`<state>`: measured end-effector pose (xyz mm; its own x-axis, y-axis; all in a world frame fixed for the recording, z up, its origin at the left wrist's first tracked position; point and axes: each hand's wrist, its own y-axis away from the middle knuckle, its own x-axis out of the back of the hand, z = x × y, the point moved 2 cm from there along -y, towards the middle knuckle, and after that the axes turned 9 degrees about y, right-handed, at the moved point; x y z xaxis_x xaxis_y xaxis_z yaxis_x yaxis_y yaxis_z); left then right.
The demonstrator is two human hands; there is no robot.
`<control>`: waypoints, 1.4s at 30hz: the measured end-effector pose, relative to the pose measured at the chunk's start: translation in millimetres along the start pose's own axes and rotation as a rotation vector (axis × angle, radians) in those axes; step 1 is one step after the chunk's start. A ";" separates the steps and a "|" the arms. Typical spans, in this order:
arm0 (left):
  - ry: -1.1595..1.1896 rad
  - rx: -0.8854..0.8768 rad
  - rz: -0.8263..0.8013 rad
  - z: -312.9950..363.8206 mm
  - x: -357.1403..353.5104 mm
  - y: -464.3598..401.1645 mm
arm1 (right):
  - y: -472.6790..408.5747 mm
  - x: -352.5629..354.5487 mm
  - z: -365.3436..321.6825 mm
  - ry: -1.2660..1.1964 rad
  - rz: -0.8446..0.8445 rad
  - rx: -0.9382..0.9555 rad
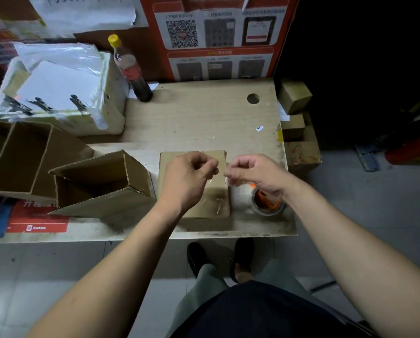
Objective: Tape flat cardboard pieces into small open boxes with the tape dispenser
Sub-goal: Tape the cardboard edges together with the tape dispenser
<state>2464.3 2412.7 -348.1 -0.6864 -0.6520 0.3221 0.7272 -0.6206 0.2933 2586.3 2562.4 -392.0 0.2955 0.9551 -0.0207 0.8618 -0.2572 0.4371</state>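
A small cardboard box (214,203) stands near the table's front edge with a taped face up. Both hands hover just above it. My left hand (188,176) has curled fingers, thumb and forefinger pinching one end of a clear tape strip (220,178). My right hand (255,175) pinches the strip's other end close beside it. The tape dispenser (267,203), a clear roll with an orange core, lies on the table under my right wrist, right of the box. An open cardboard box (101,186) lies on its side to the left.
A larger open box (18,157) sits at the far left. A white foam box (65,93) with clips and a dark bottle (131,69) stand at the back. The wooden table (204,118) has a round hole. Taped cartons (299,132) are stacked off its right edge.
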 end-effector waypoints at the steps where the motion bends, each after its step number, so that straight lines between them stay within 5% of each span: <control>1: -0.008 0.025 0.017 -6.9 1.0 0.8 | -0.2 -3.4 6.0 -0.016 0.000 -0.046; 9: -0.333 -0.056 0.114 -76.2 -24.5 20.0 | 13.0 -24.2 68.6 -0.247 0.326 -0.443; 15: -0.626 -0.364 0.129 -102.7 -38.6 22.4 | 20.3 -43.7 87.9 -0.062 0.551 -0.350; 23: -0.732 -0.501 0.138 -113.5 -43.1 16.8 | 3.2 -71.0 109.2 0.249 0.738 -0.241; 30: -0.727 -0.410 0.193 -124.9 -45.9 18.0 | -4.3 -81.4 117.1 0.243 0.698 -0.200; 34: -0.637 -0.269 0.217 -123.7 -43.6 14.9 | -10.1 -76.5 123.4 0.195 0.528 -0.327; 36: -0.599 -0.239 0.182 -119.0 -41.7 13.8 | -3.1 -71.0 119.2 0.394 0.472 -0.315; 40: -0.618 -0.305 0.190 -111.0 -40.8 14.2 | 15.8 -66.6 97.3 0.853 0.542 0.005; 42: -0.725 -0.279 0.179 -113.2 -44.6 11.1 | 12.8 -70.8 96.3 0.935 0.415 -0.075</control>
<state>2502.0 2385.6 -461.1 -0.3131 -0.3659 0.8764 0.7313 -0.6817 -0.0233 2616.0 2477.3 -471.6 0.0977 0.5332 0.8403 0.7275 -0.6145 0.3053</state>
